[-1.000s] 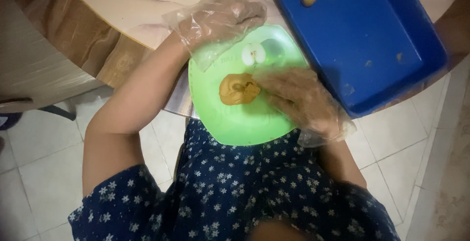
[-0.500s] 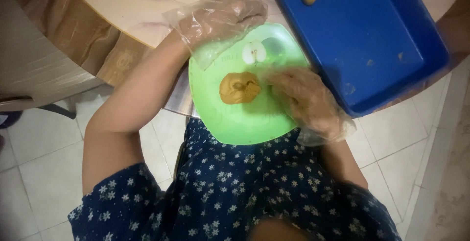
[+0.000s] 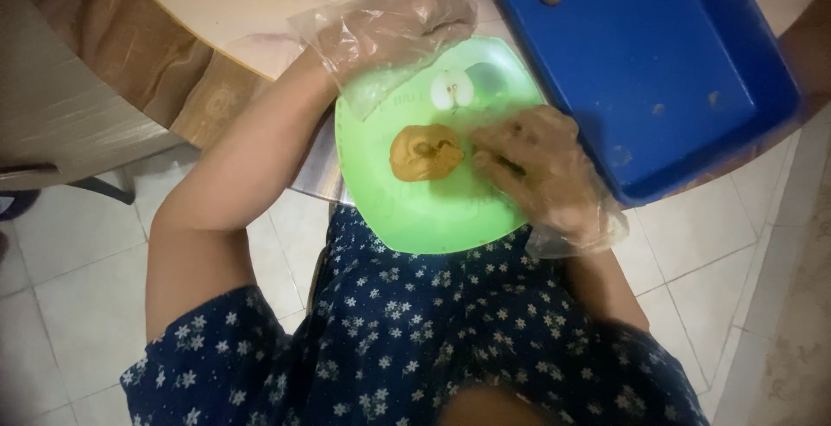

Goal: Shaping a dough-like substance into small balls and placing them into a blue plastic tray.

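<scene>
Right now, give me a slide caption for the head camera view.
Gloved left hand steadies a green plate while the right hand rests beside a brown dough lump.

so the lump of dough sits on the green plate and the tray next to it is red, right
Not quite: the tray is blue, not red, as the head view shows. The rest holds: the dough sits on the green plate, with the tray beside it.
</scene>
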